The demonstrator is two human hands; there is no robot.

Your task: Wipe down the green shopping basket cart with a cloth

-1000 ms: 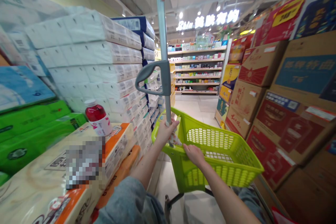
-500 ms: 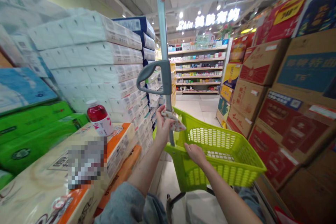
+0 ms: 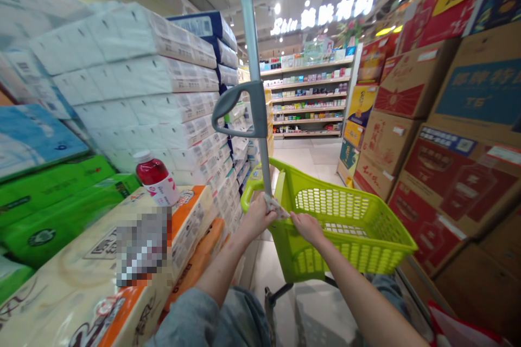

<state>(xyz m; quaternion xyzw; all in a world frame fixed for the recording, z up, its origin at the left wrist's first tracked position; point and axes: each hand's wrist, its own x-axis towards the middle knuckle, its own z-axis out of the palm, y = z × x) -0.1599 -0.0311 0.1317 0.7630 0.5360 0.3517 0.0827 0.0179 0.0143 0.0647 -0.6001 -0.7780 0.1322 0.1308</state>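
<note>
My left hand [image 3: 258, 214] is closed on a small pale patterned cloth [image 3: 277, 208], at the foot of the grey metal pole [image 3: 254, 54]. The cloth lies by the near rim of a lime-green shopping cart basket [image 3: 366, 246], its tip close to my right fingertips. Closed round that same rim is my right hand [image 3: 308, 226], just right of the cloth; whether it also touches the cloth I cannot tell. A grey loop handle [image 3: 260, 111] sits on the pole above my hands.
At left, a red bottle with a white cap [image 3: 157, 178] stands on an orange and cream pack [image 3: 81, 276]. White tissue packs [image 3: 134, 65] are stacked behind it. Cartons [image 3: 439, 157] rise along the right side. Shelves [image 3: 309, 103] stand at the far end of the floor.
My left hand has moved down with the cloth, from beside the pole to the basket's near rim. My right hand stays at the rim, now with the cloth's tip close by.
</note>
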